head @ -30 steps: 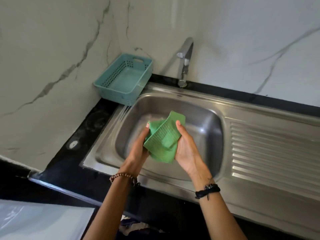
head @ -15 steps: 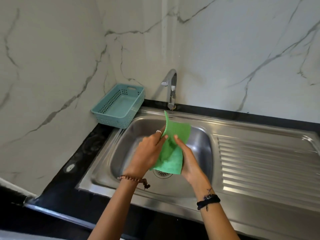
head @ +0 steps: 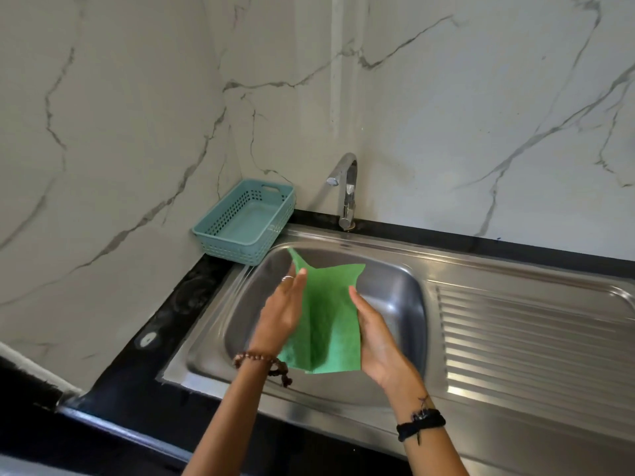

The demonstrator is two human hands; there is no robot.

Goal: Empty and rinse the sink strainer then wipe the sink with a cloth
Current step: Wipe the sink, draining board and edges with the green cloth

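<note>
A green cloth (head: pixel 326 324) hangs spread out between my two hands above the steel sink basin (head: pixel 398 297). My left hand (head: pixel 281 314) holds its left edge, and one corner of the cloth sticks up past my fingertips. On the right edge, my right hand (head: pixel 376 338) grips with the thumb in front and the fingers behind the cloth. The cloth and my hands hide the drain and the strainer.
A chrome tap (head: pixel 347 190) stands behind the basin, with no water running. A teal plastic basket (head: pixel 247 221) sits in the back left corner on the black counter (head: pixel 165 321). The ribbed steel drainboard (head: pixel 532 338) lies to the right. Marble walls close off the back and left.
The cloth went from bunched between my hands to opened out flat. My hands moved apart, and the view tilted up to show more wall.
</note>
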